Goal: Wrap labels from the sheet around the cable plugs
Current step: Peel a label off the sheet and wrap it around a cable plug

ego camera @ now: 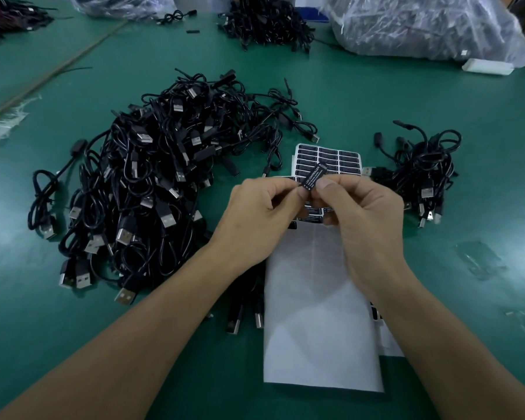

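Observation:
A small black plug with a white-lettered label [315,176] on it sits between both hands above the label sheet [328,160]. My left hand [255,216] pinches its lower end, and my right hand [361,213] pinches it from the right with thumb and forefinger. The sheet carries rows of black labels at its far end, while its near part [315,313] is bare white backing. A large heap of black USB cables [152,183] lies to the left. A smaller bunch of cables [422,174] lies to the right.
The green table mat [437,298] runs all around. Clear plastic bags of cables [422,25] and another dark cable pile [267,19] stand at the far edge. A white block [487,66] lies far right. A couple of cable plugs [246,316] poke out under my left forearm.

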The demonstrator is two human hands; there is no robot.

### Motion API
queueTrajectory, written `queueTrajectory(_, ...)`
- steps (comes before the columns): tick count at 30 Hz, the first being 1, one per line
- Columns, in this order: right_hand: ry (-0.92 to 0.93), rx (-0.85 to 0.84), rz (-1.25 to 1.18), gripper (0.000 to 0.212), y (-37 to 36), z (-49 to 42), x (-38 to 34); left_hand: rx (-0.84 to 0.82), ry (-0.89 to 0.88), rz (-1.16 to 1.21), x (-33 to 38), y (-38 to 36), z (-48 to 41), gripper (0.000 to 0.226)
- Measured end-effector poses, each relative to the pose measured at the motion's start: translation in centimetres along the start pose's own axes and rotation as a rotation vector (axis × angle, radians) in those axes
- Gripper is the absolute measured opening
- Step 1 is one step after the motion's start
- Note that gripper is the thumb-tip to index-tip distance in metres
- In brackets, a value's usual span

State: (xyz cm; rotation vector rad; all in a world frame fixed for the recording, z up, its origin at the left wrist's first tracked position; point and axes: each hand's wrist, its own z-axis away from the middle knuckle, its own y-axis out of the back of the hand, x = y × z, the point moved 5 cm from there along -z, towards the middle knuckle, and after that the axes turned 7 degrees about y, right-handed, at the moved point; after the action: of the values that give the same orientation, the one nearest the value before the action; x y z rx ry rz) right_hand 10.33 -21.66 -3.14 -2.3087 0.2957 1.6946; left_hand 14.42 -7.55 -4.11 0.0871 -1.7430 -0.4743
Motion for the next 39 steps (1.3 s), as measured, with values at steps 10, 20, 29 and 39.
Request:
queueTrajectory(10,0.028,0.019,0.055,0.016,0.11,-0.12,-0.19,-0.062,0.025,0.039,0.04,-0.24,0.07,0.016)
queueTrajectory(20,0.042,0.046,0.106,0.016,0.27,-0.15,-0.10,-0.086,0.035,0.057,0.09,-0.22,0.06,0.019)
queueTrajectory(29,0.043,0.048,0.153,0.016,0.36,-0.26,0.23,-0.123,0.021,0.010,0.14,-0.21,0.15,0.029)
queueTrajectory(39,0.049,0.050,0.174,0.019,0.42,-0.43,0.25,-0.138,0.023,0.025,0.33,-0.14,0.09,0.027)
